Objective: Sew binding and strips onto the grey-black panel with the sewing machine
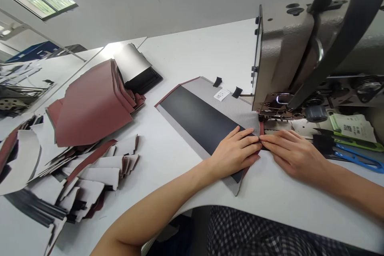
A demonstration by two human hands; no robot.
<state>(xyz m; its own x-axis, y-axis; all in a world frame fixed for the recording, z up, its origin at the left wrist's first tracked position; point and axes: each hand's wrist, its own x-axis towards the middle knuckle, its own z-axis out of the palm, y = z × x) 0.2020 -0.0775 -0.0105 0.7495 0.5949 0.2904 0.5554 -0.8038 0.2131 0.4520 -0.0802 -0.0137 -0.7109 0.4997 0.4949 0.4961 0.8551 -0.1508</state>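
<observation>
A grey fabric panel (220, 106) with a wide black strip (196, 118) and dark red edging lies on the white table, its right edge under the head of a sewing machine (282, 56). My left hand (237, 150) rests flat on the panel's right part, fingers stretched out across the black strip. Close beside it, my right hand (292, 154) has its fingers pressed together at the panel's edge, just in front of the presser foot. The thumb of that hand is hidden. A white label (221, 95) and two black tabs (237, 92) show at the panel's far edge.
Dark red cut pieces (93, 104) are stacked at left, beside black pieces (144, 80). Nearer lie loose heaps of pale-backed pieces (99, 176). At right are blue-handled snips (358, 158), a green tool (360, 142) and a white label (354, 128).
</observation>
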